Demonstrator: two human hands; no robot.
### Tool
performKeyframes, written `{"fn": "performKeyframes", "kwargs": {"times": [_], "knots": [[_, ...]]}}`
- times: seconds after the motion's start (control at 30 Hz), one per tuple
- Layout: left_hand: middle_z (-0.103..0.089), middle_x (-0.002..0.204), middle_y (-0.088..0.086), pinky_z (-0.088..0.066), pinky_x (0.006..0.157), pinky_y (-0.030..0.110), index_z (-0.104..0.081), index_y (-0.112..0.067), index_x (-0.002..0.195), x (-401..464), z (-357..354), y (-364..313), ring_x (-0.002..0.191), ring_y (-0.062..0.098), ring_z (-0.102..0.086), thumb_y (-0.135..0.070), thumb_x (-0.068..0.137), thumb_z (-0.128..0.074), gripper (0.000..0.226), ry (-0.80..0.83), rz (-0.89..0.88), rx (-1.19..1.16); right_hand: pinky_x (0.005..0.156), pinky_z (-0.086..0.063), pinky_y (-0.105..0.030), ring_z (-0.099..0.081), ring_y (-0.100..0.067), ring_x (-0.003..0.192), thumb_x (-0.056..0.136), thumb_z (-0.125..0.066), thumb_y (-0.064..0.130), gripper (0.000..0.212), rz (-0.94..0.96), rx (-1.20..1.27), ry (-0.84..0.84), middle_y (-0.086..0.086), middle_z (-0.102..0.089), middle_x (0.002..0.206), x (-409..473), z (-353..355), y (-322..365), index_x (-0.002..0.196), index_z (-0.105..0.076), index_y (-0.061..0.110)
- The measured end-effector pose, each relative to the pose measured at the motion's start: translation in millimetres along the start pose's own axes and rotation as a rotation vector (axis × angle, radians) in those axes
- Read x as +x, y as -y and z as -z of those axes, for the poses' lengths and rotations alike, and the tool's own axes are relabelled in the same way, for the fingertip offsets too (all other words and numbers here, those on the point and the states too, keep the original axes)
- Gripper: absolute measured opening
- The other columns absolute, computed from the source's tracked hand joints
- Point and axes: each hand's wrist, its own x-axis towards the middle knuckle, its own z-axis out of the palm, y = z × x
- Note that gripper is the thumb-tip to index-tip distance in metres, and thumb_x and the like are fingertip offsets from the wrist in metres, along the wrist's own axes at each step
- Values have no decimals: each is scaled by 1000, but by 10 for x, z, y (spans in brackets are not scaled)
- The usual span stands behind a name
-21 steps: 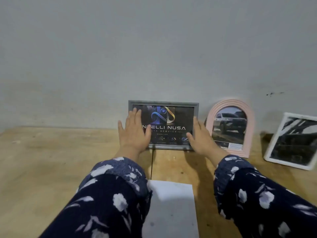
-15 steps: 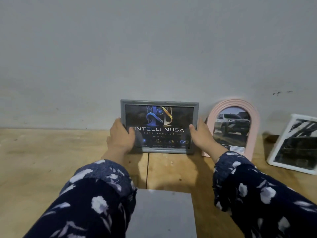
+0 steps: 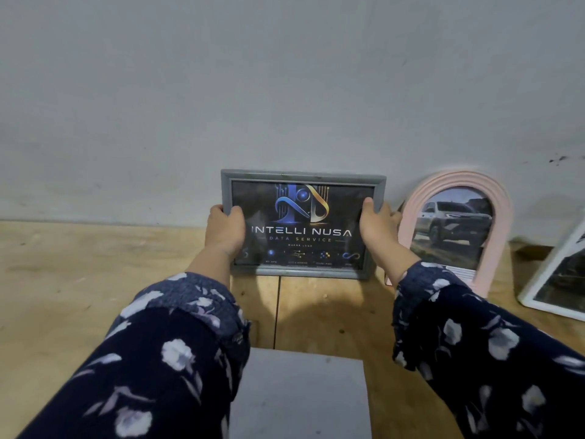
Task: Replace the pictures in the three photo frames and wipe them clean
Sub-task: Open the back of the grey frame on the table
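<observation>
1. I have the left hand (image 3: 225, 231) curled round the left edge of the grey frame (image 3: 303, 179), thumb on the glass, and the right hand (image 3: 378, 228) gripping the right edge the same way; the frame stands at the back of the bench (image 3: 79, 280), close to the wall (image 3: 285, 74); whether its foot rests on the wood or sits just above it, I cannot tell.
2. Main risk, as I judge it: the pink arched frame (image 3: 503, 210) stands just beside my right knuckles; a swing to the right could knock it over, and it could then fall onto the white frame (image 3: 538, 299) leaning further right.
3. Second risk: both thumbs lie on the glass, so smears are likely; those would need wiping later.
4. Third risk: the grip is on thin side rails only; a tilt forward while pulling could let the frame slip from my fingers.
5. Open room: bare wood lies to the left and in front between my sleeves; the grey sheet (image 3: 300, 397) lies at the near edge, well apart from the frames; I would draw the frame straight toward me, away from the wall behind and the pink frame on the right.
</observation>
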Motion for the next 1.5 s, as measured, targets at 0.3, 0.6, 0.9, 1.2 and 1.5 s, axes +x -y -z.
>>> {"fn": "performKeyframes", "kwargs": {"times": [0.3,0.6,0.9,1.2,1.5], "knots": [[-54,124,11,-38,91,38,-41,-10,133,-668,182,-97,108,31,-51,-30,99,-28,42,-132,-64,-42,114,-22,-45,-27,-33,141,99,-16,56,69,9,237,-54,-11,-16,158,-494,463,-13,151,-25,12],[-50,110,12,-35,60,25,-43,-7,127,-1746,-252,-115,91,27,-44,-24,101,-23,37,32,-123,-147,110,-34,-47,-48,-29,128,64,-2,90,113,-7,440,-159,-9,-53,138,-879,1499,-890,138,-47,18],[-56,100,3,-35,87,33,-53,-20,95,-2555,-1004,285,90,20,-47,-27,97,-28,27,246,-70,-118,117,-14,-41,-23,-24,145,86,-5,76,89,-140,595,-151,-2,-28,156,-1150,2412,-1830,152,-25,20],[-56,112,12,-31,90,37,-60,-13,96,-3162,-1073,666,100,26,-45,-39,97,-20,47,140,76,-139,115,-26,-47,-43,-30,129,96,-11,63,63,-141,585,-10,-14,-48,140,-1343,2936,-2741,113,-54,20],[-56,124,15,-35,105,49,-55,-12,118,-3550,-1375,1197,114,35,-48,-47,94,-16,58,162,181,264,90,-46,-36,-59,-21,91,90,-34,64,46,-209,455,87,-4,-64,98,-1322,2802,-3453,76,-55,25]]}}
